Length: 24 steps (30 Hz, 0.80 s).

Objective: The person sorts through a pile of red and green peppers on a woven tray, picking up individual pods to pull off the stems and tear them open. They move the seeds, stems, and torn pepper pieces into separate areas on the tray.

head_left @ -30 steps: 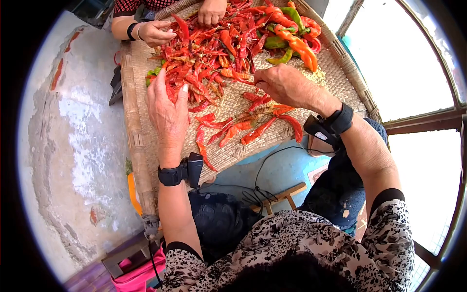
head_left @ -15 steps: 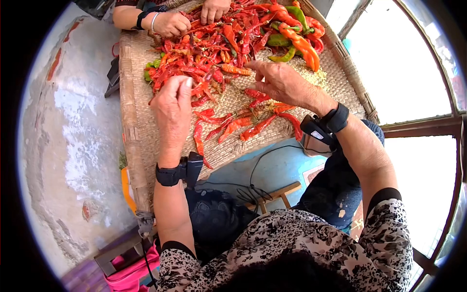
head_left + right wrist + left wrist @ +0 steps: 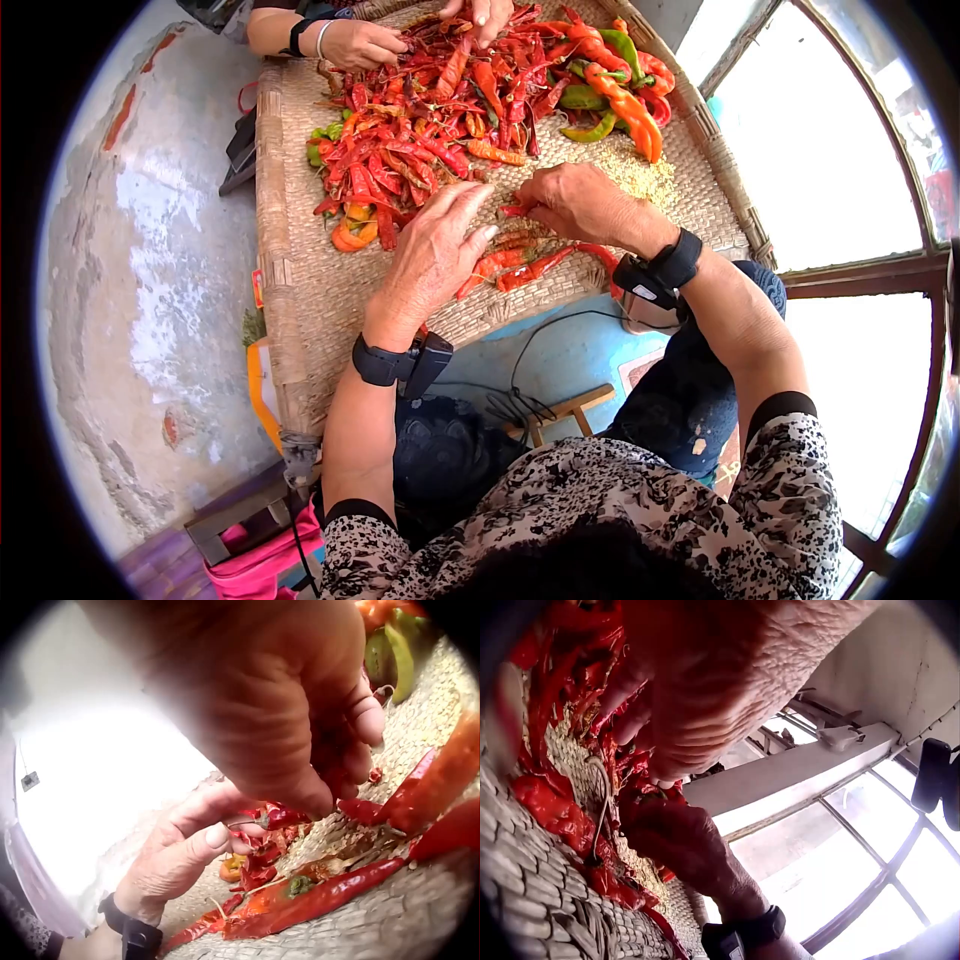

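Observation:
Dried red peppers (image 3: 400, 150) lie heaped on a woven tray (image 3: 330, 290). My left hand (image 3: 430, 255) is over the near part, its fingers extended and thumb apart; in the right wrist view the left hand (image 3: 176, 851) is beside a stemmed red pepper (image 3: 281, 818). My right hand (image 3: 590, 205) has its fingers curled, with red pepper at the fingertips; the right wrist view shows this hand (image 3: 277, 705) with red between fingers and palm. Long red peppers (image 3: 322, 900) rest below it. In the left wrist view, the right hand (image 3: 682, 844) is partly shadowed.
Another person's hands (image 3: 362, 44) touch the far side of the heap. Larger orange and green peppers (image 3: 625, 100) lie at the far right, near scattered pale seeds (image 3: 640, 178). A wall is at left, windows at right, and a wooden stool (image 3: 565, 410) below the tray.
My left hand has moved right and towards the body, its fingers spreading from a pinch. An orange pepper shows at the heap's near left. My right hand has come slightly nearer the body, its fingers more curled.

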### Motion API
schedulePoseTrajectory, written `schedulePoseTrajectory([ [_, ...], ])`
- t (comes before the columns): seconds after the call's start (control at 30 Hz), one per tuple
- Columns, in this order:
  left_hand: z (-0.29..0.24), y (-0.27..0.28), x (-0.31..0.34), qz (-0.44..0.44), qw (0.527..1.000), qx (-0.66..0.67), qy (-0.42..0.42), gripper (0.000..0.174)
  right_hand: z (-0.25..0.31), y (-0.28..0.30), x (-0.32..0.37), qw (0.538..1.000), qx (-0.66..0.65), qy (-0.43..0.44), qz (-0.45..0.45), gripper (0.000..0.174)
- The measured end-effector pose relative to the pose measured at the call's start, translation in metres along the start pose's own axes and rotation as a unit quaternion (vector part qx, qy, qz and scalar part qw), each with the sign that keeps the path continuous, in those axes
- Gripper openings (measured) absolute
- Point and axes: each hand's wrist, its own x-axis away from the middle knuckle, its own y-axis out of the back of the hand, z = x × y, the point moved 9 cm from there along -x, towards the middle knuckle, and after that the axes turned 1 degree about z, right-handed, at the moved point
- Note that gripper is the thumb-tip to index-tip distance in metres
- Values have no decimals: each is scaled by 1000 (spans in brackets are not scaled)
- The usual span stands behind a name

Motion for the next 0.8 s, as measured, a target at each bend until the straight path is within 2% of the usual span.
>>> schedulePoseTrajectory([
  [0.1, -12, -12, 1, 30, 997, -65, -34, 32, 16, 3, 0, 997, -62, 33, 25, 16],
  [0.13, -6, -19, 0, 78, 996, -51, 4, 25, 21, 7, 1, 994, -92, 56, 6, 17],
  [0.17, -5, -19, 0, 78, 996, -49, 4, 25, 25, 11, 2, 990, -120, 79, -13, 18],
  [0.23, 1, -9, -3, 35, 999, -14, 38, 18, 26, 20, 1, 982, -154, 99, -44, 18],
  [0.3, 10, 21, -4, -73, 995, -25, 65, 11, -1, 32, 1, 978, -182, -44, -97, 20],
  [0.33, 23, 36, -2, -114, 986, -43, 113, 12, -9, 34, 3, 980, -147, -34, -132, 26],
  [0.37, 33, 55, 2, -162, 975, -77, 133, 23, -15, 29, 6, 980, -147, -34, -132, 26],
  [0.4, 47, 66, 6, -193, 962, -33, 191, 47, -16, 13, 5, 995, -63, -48, -53, 27],
  [0.43, 51, 69, 7, -193, 962, -33, 190, 47, -19, -2, 6, 997, 22, -62, 27, 29],
  [0.47, 46, 78, 6, -213, 957, -121, 152, 56, -21, -14, 8, 988, 102, -90, 66, 27],
  [0.5, 36, 85, 4, -235, 943, -207, 114, 65, -18, -16, 10, 989, 104, -89, 64, 27],
  [0.53, 37, 78, 5, -204, 952, -186, 133, 72, -16, -16, 9, 988, 116, -85, 54, 23],
  [0.63, 24, 52, 1, -124, 977, -154, 76, 53, -13, -17, 7, 989, 141, -46, 22, 14],
  [0.7, 16, 31, 0, -65, 990, -106, 62, 42, -13, -19, 5, 982, 173, -59, 48, 14],
  [0.77, 9, 10, -1, 11, 997, -72, 40, 39, -7, -16, 5, 978, 194, -58, 57, 13],
  [0.8, 3, 3, 0, 15, 997, -76, 21, 41, 3, -8, 4, 985, 170, -34, 18, 13],
])
